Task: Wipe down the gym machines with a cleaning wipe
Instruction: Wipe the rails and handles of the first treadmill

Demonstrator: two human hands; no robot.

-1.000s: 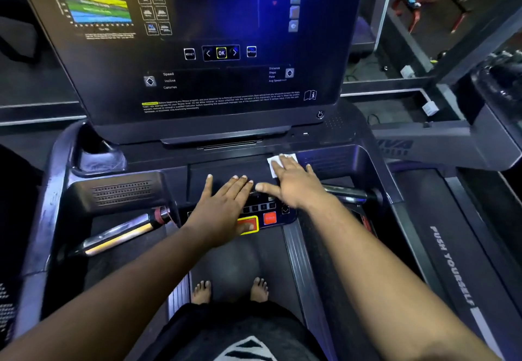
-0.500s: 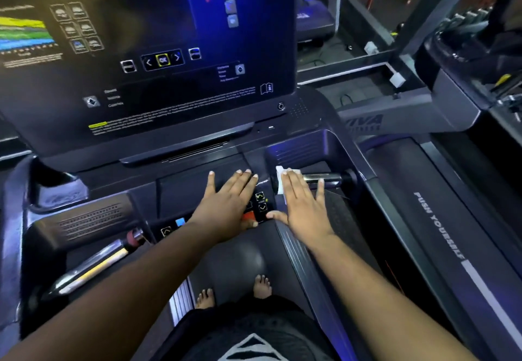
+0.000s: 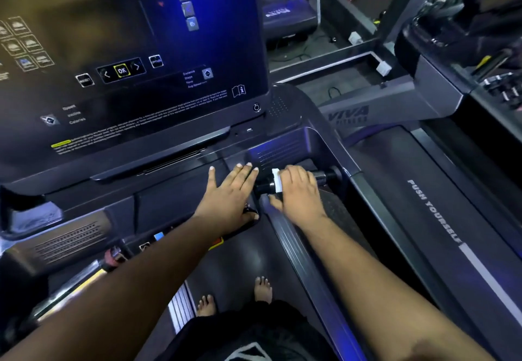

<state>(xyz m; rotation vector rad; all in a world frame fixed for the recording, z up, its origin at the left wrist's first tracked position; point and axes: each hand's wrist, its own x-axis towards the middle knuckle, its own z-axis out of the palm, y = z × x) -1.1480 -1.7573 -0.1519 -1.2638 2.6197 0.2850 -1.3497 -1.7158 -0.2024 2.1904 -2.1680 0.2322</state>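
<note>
Right hand [image 3: 299, 191] fingers curled over white wipe [image 3: 277, 181] on right handlebar [image 3: 324, 175], left hand [image 3: 230, 197] flat, fingers straight, on console [image 3: 169, 199]; neighbouring treadmill [image 3: 423, 191] probably still unwiped.

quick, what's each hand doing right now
Left hand: open, flat on the console.
Right hand: holding the wipe around the handlebar.
</note>
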